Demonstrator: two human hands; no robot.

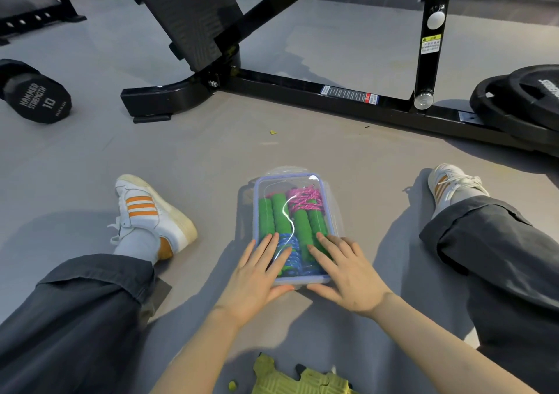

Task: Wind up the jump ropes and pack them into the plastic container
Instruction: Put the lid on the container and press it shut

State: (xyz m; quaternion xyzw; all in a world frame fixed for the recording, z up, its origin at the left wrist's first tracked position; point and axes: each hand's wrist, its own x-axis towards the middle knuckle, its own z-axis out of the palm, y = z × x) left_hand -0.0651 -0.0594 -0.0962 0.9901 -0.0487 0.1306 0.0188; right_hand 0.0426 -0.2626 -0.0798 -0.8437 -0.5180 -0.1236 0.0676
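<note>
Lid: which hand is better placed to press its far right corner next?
Right hand, probably: it lies flat on the right half of the lid; the left hand covers the left half.

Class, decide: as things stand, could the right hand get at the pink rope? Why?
Probably not: the pink rope lies inside the container under its clear lid, which the right hand presses flat on; the lid must come off first.

The black dumbbell at the left reads "HAMMER STRENGTH" and "10" in white on its end face, while the yellow warning label on the frame's upright post, the strip label on its base bar and the white lettering on the weight plate are too small or cut off to read.
</note>
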